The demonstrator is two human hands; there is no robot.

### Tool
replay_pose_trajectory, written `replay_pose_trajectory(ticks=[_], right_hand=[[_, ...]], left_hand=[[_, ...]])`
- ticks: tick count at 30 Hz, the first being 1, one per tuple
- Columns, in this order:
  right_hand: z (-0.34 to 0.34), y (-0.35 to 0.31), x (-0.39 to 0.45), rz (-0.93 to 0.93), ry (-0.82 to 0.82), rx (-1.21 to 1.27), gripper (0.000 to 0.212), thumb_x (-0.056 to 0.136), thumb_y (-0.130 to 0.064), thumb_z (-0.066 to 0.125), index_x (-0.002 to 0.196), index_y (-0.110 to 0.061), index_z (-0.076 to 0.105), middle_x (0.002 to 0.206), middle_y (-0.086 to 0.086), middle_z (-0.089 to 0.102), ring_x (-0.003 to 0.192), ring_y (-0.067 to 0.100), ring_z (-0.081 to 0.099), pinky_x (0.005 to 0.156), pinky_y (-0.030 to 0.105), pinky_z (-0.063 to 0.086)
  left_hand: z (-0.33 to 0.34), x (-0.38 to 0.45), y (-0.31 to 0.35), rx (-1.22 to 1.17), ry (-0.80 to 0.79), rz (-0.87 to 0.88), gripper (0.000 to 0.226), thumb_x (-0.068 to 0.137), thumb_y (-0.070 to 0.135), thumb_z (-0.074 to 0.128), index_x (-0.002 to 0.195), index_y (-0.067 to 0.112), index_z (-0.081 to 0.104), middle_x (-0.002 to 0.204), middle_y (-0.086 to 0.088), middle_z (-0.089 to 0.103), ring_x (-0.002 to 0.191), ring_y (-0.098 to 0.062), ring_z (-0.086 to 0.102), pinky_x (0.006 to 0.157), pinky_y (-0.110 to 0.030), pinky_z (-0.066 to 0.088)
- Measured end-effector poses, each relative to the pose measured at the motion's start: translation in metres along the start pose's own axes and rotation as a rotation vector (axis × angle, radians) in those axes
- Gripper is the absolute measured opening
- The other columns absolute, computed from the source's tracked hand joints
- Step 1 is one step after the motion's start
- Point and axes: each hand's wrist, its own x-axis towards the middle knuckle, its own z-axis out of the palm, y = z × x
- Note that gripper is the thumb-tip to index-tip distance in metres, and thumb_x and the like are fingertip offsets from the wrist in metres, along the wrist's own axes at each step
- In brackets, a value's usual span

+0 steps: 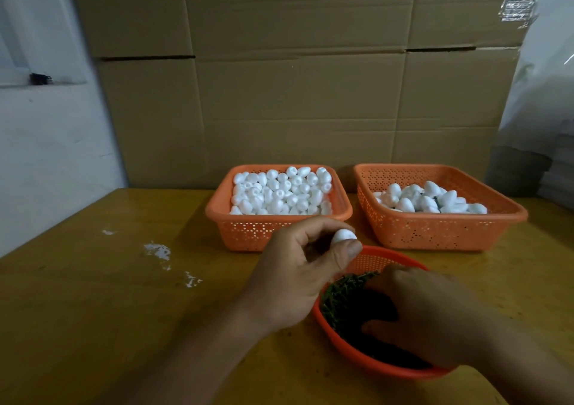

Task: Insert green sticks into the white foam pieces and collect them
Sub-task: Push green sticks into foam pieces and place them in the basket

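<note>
My left hand (298, 268) pinches one white foam piece (343, 236) between thumb and fingers, just above the far rim of a round orange bowl (351, 345). The bowl holds a heap of green sticks (344, 299). My right hand (428, 314) reaches down into the bowl over the sticks, fingers curled; whether it holds a stick is hidden. Behind stand two square orange baskets. The left basket (248, 233) is full of plain foam pieces (279, 193). The right basket (435, 233) holds fewer foam pieces (428, 201), with bits of green between them.
Everything sits on a yellow-brown table (124, 296) with white smears (158, 251) at the left. Stacked cardboard boxes (295, 78) close off the back, a white wall (46, 140) the left, and plastic-wrapped stacks (537, 125) the right.
</note>
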Motion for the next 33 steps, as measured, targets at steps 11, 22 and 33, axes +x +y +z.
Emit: replay_pose_trajectory(ticks=[11,22,33], right_hand=[[0.008,-0.006,0.011,0.044,0.049,0.002,0.020,0.094,-0.044,0.055,0.103,-0.032,0.069,0.096,-0.012,0.067,0.089,0.011,0.064,0.077,0.031,0.056],[0.012,0.009,0.008,0.012,0.217,0.242,0.016,0.090,-0.035,0.069,0.106,-0.032,0.071,0.098,-0.012,0.071,0.088,0.007,0.065,0.080,0.030,0.055],[0.009,0.002,0.000,-0.163,0.660,1.100,0.016,0.080,-0.021,0.073,0.096,-0.022,0.076,0.077,-0.006,0.078,0.067,0.006,0.073,0.060,0.015,0.056]], left_hand=[[-0.001,0.000,0.003,-0.065,0.028,-0.089,0.009,0.096,0.038,0.061,0.100,0.030,0.061,0.066,0.001,0.059,0.056,-0.008,0.051,0.052,-0.017,0.042],[-0.001,0.001,0.008,-0.394,0.036,-0.317,0.034,0.086,0.039,0.063,0.094,0.006,0.065,0.066,-0.003,0.046,0.052,-0.009,0.043,0.048,-0.021,0.031],[-0.002,0.002,0.012,-0.577,0.046,-0.483,0.044,0.094,0.051,0.055,0.085,0.008,0.061,0.059,-0.003,0.044,0.046,-0.010,0.039,0.043,-0.020,0.028]])
